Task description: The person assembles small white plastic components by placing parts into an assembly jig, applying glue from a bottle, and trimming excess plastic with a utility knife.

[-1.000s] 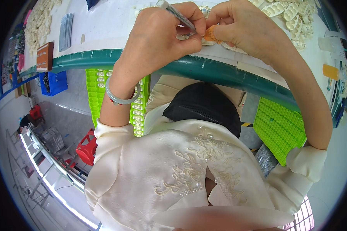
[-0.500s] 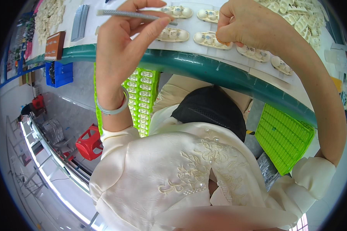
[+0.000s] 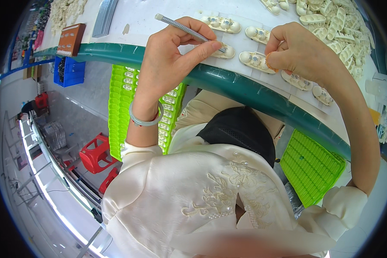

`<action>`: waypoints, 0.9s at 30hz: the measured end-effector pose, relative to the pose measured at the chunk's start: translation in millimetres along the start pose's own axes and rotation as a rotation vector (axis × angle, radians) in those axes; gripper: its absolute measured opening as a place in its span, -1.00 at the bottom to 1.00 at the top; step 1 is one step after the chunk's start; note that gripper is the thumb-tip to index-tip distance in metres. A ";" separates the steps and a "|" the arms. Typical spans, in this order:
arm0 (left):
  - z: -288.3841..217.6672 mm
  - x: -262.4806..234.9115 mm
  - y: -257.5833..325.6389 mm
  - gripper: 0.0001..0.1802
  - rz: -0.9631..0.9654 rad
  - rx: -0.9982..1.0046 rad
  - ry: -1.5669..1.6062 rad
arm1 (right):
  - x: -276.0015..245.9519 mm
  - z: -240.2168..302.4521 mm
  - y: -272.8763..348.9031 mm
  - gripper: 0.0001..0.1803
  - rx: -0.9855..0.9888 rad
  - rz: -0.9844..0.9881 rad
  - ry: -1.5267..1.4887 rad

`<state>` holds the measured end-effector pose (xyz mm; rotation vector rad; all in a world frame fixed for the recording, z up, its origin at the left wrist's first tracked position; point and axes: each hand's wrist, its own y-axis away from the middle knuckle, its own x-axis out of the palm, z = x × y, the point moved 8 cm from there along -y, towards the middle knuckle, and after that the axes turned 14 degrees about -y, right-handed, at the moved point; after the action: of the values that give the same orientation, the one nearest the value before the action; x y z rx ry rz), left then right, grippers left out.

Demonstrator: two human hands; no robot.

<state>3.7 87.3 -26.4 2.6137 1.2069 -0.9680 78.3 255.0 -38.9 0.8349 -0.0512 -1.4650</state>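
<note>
- While the thin grey metal tool (image 3: 185,29) is pinched between the thumb and the first fingers of the left hand (image 3: 170,60), its tip is set down on a small cream plastic oval part with round knobs (image 3: 225,50).
- That part is lying flat on the white table top with the dark green rounded edge (image 3: 245,88), just past the left thumb tip.
- The tool's long line is seen to run from the upper left, where its free end sticks out above the knuckles, down to the lower right, where the tip meets the part.
- The part's long side is laid left to right, nearly along the table edge, so the tool comes across it at a slant.
- The right hand (image 3: 303,53) is curled narrow, and a small orange bit (image 3: 268,60) is nipped in its fingertips; what the bit is cannot be told.
- This hand is touching another cream oval part (image 3: 253,60), just to the right of the first one.
- The two hands are kept near each other but apart, with the first part nearer the left hand.
- More cream parts are set in rows further back, and a loose heap of cream parts (image 3: 344,26) is piled at the far right.
- Bright green plastic trays with many little pockets (image 3: 120,99) are kept under the table, beside the knees.
</note>
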 end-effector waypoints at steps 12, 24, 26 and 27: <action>2.9 -0.9 -16.1 -0.83 0.129 0.130 -0.077 | -1.3 -3.3 2.5 -0.82 0.022 0.005 -0.050; 0.1 3.0 -17.2 -0.82 0.182 0.144 -0.041 | -2.4 -3.3 3.5 -0.82 0.012 -0.001 -0.036; 0.4 3.4 -17.8 -0.81 0.167 0.132 -0.070 | -2.5 -3.4 3.6 -0.82 0.011 0.000 -0.039; 0.3 4.4 -17.6 -0.81 0.167 0.131 -0.069 | -2.4 -3.3 3.6 -0.82 0.010 0.001 -0.043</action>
<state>-6.9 102.0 -26.3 2.7019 0.9212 -1.1293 82.7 258.3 -38.3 0.8114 -0.0914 -1.4826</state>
